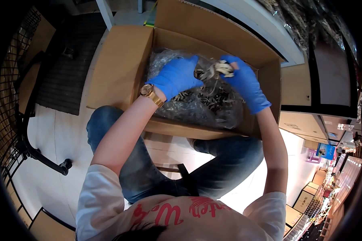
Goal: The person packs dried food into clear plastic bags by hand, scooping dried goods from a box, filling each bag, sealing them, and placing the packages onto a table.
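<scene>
Blue gloves cover both of my hands, which are over a clear plastic bag inside an open cardboard box. My right hand is closed around a small bunch of pale dried mushrooms, slightly blurred. My left hand lies over the bag's left part, thumb and forefinger apart, facing that bunch; its other fingers are partly hidden. More dark and pale dried mushrooms lie in the bag below my hands. A gold watch is on my left wrist.
The box stands in front of my knees, its flaps folded out. To the left are a dark mat and a black wire rack. Clear bags of dried goods are at upper right, above a cabinet.
</scene>
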Motion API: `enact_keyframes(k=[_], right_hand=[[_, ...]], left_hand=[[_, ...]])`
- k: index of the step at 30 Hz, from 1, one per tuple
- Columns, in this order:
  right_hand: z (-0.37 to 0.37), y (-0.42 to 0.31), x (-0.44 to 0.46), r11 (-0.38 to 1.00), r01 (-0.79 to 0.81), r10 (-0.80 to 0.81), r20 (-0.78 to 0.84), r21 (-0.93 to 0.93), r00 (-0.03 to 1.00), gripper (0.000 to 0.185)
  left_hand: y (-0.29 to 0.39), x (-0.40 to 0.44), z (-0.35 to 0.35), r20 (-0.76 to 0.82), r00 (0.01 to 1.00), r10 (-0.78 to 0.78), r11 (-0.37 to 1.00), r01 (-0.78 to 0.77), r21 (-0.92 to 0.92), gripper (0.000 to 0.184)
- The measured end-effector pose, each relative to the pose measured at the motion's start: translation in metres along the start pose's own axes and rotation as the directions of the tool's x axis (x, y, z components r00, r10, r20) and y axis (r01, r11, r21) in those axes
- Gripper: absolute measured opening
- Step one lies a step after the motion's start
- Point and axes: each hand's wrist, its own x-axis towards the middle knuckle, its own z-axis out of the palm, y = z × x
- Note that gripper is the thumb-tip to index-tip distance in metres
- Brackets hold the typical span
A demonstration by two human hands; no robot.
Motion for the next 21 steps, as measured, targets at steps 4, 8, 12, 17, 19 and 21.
enact_keyframes(k=[4,8,12,17,19,21], right_hand=[[0.012,-0.019,0.006,0.924,0.202,-0.152,0.172,-0.324,0.973,0.046],[0.006,-0.034,0.006,0.907,0.237,-0.146,0.268,-0.348,0.952,0.044],[-0.020,-0.035,-0.002,0.989,0.128,-0.142,0.256,0.068,0.956,0.038],[-0.041,-0.004,-0.007,0.945,0.074,-0.111,0.099,0.318,0.989,0.030],[-0.031,0.033,-0.010,0.913,-0.151,0.118,0.109,0.380,0.987,0.023],[0.023,0.110,-0.017,0.918,-0.212,0.145,0.214,0.334,0.966,0.021]], left_hand=[[0.000,-0.001,0.002,0.062,0.997,-0.039,0.999,0.039,-0.002,0.078],[-0.006,0.001,0.002,0.068,0.997,-0.031,1.000,0.031,0.007,0.074],[-0.010,0.002,0.008,0.022,1.000,-0.006,1.000,0.006,0.023,0.054],[-0.007,0.000,0.003,0.007,1.000,-0.019,0.995,0.018,0.096,0.045],[-0.015,0.001,0.004,-0.031,0.999,-0.008,0.996,0.011,0.093,0.044],[-0.021,-0.001,-0.001,-0.109,0.994,-0.015,0.995,0.025,0.093,0.042]])
